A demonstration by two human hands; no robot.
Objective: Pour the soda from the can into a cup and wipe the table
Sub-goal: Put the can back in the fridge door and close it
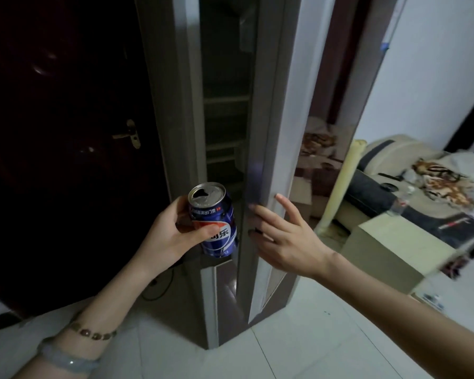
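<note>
Gripping the soda can in my left hand, I have my thumb across the logo on its near side and my fingers curled round behind it. The can is blue, its top is already open with the dark mouth showing, and it leans a little, its top tipped to the left. It hangs in the air in front of the cabinet opening, just left of the door's edge. On that wrist I wear a beaded bracelet and, nearer to me, a pale bangle.

My right hand holds nothing. Its fingers are straight and spread, and the fingertips lie against the long edge of the cabinet door; whether they press on it I cannot tell. This hand is just right of the can, not touching it.

The door stands ajar, and its outer face is a mirror with a dim reflection of the room. Behind the can, inside the cabinet, dark shelves are stacked one above another. Far left is a dark red door with a brass handle. Below lies a white tiled floor. To the right a beige box stands near a cluttered sofa.
</note>
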